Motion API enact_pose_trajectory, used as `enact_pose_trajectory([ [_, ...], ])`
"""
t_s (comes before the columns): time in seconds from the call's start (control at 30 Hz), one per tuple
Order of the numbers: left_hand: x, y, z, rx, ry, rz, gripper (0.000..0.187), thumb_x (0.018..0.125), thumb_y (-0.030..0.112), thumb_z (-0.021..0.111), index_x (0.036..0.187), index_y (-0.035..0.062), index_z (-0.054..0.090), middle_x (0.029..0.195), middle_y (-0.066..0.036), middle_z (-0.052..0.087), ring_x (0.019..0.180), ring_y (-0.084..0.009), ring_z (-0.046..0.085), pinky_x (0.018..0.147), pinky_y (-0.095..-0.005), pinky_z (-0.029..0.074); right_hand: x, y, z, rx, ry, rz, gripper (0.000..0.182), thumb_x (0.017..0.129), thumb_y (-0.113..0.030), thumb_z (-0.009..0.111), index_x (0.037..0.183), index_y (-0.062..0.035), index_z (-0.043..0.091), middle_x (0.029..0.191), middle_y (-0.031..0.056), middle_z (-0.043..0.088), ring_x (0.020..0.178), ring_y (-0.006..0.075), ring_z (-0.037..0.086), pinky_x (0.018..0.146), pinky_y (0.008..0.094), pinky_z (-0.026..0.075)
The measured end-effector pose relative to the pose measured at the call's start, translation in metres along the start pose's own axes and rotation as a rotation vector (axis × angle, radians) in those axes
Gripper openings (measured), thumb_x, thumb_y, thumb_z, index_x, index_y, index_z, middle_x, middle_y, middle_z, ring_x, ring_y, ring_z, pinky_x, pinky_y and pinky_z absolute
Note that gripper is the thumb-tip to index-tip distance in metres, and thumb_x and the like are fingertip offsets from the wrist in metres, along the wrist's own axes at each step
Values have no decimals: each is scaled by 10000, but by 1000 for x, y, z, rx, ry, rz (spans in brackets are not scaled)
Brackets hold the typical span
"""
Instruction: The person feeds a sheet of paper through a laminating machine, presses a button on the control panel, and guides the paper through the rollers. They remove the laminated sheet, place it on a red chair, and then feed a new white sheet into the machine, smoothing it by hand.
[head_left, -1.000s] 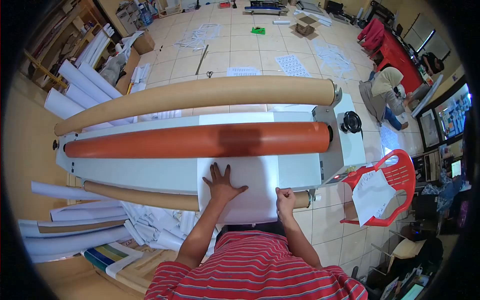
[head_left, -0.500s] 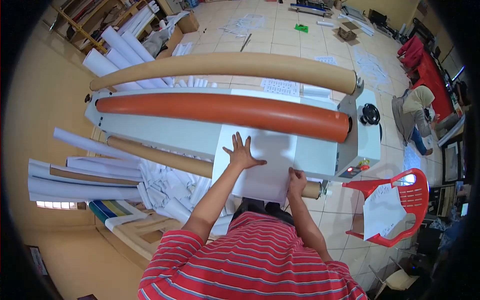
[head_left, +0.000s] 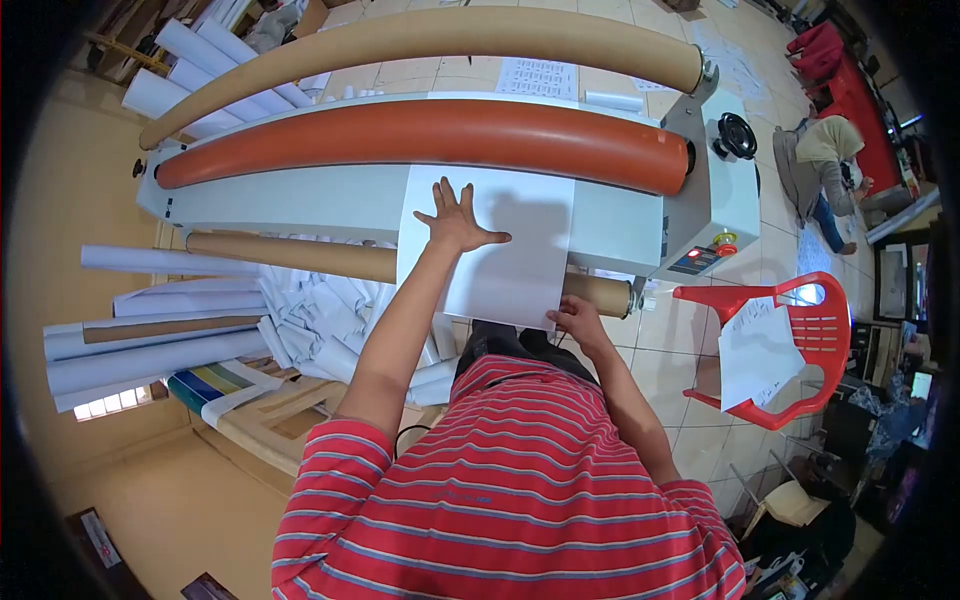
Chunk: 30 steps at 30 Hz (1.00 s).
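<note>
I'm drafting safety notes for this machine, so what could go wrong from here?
The left hand lies spread on the white sheet, close to the orange roller; if that turned, fingers might get pinched. The right hand is at the sheet's near right corner, where an uneven pull could skew or crease it.

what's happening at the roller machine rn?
A person in a red striped shirt is handling a white sheet on the machine. Their left hand lies spread on it, and their right hand pinches its near right corner. The sheet reaches up to the orange-red roller; its near end hangs past the machine's front edge. Whether the roller grips it isn't clear.
</note>
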<state>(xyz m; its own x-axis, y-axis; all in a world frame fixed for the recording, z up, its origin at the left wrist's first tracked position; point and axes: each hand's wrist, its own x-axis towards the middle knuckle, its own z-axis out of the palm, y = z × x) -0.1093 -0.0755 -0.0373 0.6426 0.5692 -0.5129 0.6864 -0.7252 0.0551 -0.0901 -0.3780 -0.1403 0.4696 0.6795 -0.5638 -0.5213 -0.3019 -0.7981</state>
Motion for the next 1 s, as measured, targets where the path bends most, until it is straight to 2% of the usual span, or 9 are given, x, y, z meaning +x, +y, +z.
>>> enact_pose_trajectory([
  [0.13, -4, -1, -1, -43, 33, 10, 1339, 509, 763, 732, 1528, 109, 160, 1572, -258, -26, 1466, -389, -51, 1033, -760, 119, -7, 4, -3, -115, -16, -19, 301, 836, -106, 712, 1098, 10, 618, 941, 73, 670, 827, 149, 623, 719, 290, 512],
  [0.23, -2, -1, 2, -85, 75, 31, 1339, 504, 721, 775, 1518, 78, 182, 1568, -267, -29, 1466, -396, -36, 1035, -760, 109, -20, -39, -24, -654, -44, -133, 246, 803, -132, 724, 993, 14, 668, 892, 110, 711, 798, 198, 656, 761, 327, 522],
  [0.33, -5, 2, -5, -66, 68, 47, 1347, 507, 742, 758, 1520, 74, 171, 1567, -269, -24, 1465, -399, -35, 1033, -759, 120, -45, -154, -87, -674, 203, -559, 191, 788, -189, 713, 928, -60, 726, 892, 127, 718, 838, 222, 681, 762, 347, 530],
  [0.37, -4, 1, -3, -42, 41, 33, 1363, 506, 779, 722, 1529, 92, 140, 1572, -260, -34, 1465, -398, -42, 1028, -762, 123, -75, -238, -79, -863, 466, -370, 193, 789, -156, 684, 963, -85, 727, 933, 125, 716, 858, 269, 683, 771, 359, 530],
  [0.47, -2, -1, 1, -3, 18, 28, 1378, 505, 822, 679, 1538, 110, 110, 1574, -254, -40, 1465, -401, -45, 1020, -767, 135, -75, -372, -146, -1622, 562, -834, 600, 676, -94, 765, 1252, -165, 617, 1340, 170, 540, 1055, 370, 617, 919, 409, 497],
  [0.63, -8, 3, -7, 8, 5, 14, 1364, 519, 817, 678, 1537, 107, 113, 1573, -258, -26, 1465, -401, -36, 1022, -760, 153, -31, -439, -196, -1702, 131, -275, 772, 568, -102, 838, 1292, -218, 596, 1243, 157, 616, 1042, 335, 630, 918, 378, 499],
  [0.8, -7, 2, -6, 5, -5, 1, 1362, 522, 806, 691, 1540, 115, 109, 1573, -256, -33, 1467, -394, -51, 1029, -755, 142, -36, -438, -197, -1673, 29, -566, 763, 565, -123, 861, 1277, -76, 588, 1187, 151, 646, 1052, 332, 627, 936, 395, 485],
  [0.93, -5, 2, -2, 4, -1, 4, 1367, 520, 812, 687, 1540, 114, 105, 1574, -252, -45, 1467, -391, -60, 1026, -761, 127, -32, -436, -194, -1766, 90, -560, 640, 639, -287, 845, 1176, -10, 633, 1089, 205, 669, 1000, 360, 643, 896, 417, 502],
  [1.0, -3, 1, -2, 7, 5, 10, 1371, 518, 816, 684, 1541, 113, 102, 1575, -252, -48, 1467, -390, -62, 1025, -763, 121, -35, -433, -176, -1824, 420, -307, 646, 730, -545, 735, 988, 46, 687, 922, 253, 679, 887, 393, 663, 811, 444, 528],
])
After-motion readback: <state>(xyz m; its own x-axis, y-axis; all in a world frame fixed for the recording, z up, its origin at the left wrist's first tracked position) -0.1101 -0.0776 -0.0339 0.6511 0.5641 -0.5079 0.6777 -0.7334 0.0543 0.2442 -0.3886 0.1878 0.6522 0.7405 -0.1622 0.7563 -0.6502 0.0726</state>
